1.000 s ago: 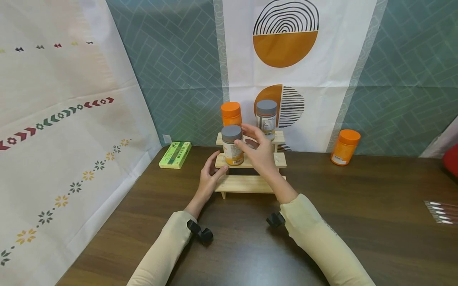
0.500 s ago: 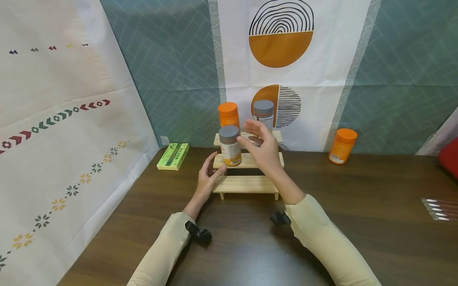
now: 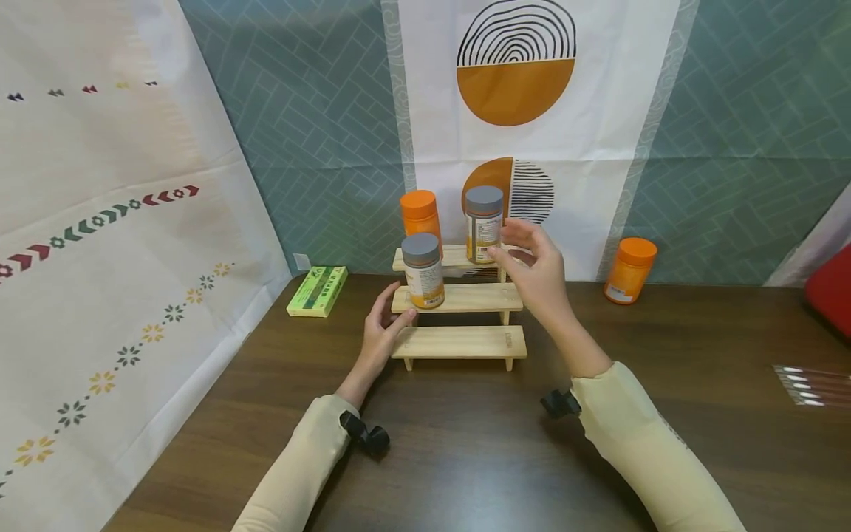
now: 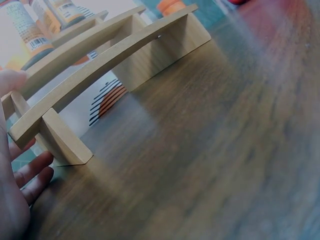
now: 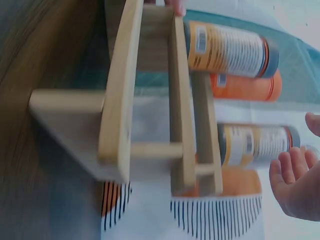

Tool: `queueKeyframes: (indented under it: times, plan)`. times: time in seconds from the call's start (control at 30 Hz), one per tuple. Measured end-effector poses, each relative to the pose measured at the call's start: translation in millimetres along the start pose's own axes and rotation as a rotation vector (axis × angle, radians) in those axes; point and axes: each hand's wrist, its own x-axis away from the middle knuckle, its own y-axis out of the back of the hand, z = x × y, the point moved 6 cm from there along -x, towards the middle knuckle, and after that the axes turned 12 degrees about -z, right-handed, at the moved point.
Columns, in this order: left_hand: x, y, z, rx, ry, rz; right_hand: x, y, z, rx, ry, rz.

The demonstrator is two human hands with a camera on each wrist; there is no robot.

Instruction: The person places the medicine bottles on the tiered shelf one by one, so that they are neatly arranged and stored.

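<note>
A pale wooden three-tier stand (image 3: 459, 342) stands on the dark table. My left hand (image 3: 380, 332) holds its left end, thumb by the middle tier and fingers around the side. On that tier sits a grey-lidded jar (image 3: 424, 277) with an orange and white label. The top tier bears an orange-lidded jar (image 3: 420, 210) and another grey-lidded jar (image 3: 484, 229). Close to the right side of this second grey-lidded jar is my right hand (image 3: 535, 258). In the right wrist view, that hand (image 5: 300, 185) has its fingers spread from the thumb beside the grey lid.
Another orange jar (image 3: 630, 273) stands at the table's back, right of the stand. A green and yellow box (image 3: 318, 291) lies to the left. A red object (image 3: 831, 288) and several thin sticks (image 3: 807, 386) are at the far right. Patterned cloth hangs behind.
My right hand has left the middle-tier jar and moved right, to the grey-lidded jar on the top tier. My left hand has stayed at the stand. The head view has shifted slightly.
</note>
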Motion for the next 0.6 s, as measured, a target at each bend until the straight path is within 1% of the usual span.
queueKeyframes:
  times: [0.1,0.23,0.33,0.43,0.6]
  plan:
    - [0.1,-0.8,0.1,0.003,0.006,-0.002,-3.9,14,-4,0.033,0.004,-0.024]
    - [0.4,1.8,1.1,-0.002,0.012,-0.015,-11.5,32,-10,0.095,0.011,-0.062]
    - [-0.4,0.6,1.5,-0.011,0.006,-0.009,-21.4,52,-16,0.149,0.008,-0.132]
    - [-1.4,-1.1,1.2,-0.012,-0.002,-0.004,-32.5,75,-24,0.188,-0.018,-0.212]
    - [-2.0,-0.5,1.3,-0.016,-0.006,-0.017,-46.4,107,-40,0.246,-0.071,-0.299]
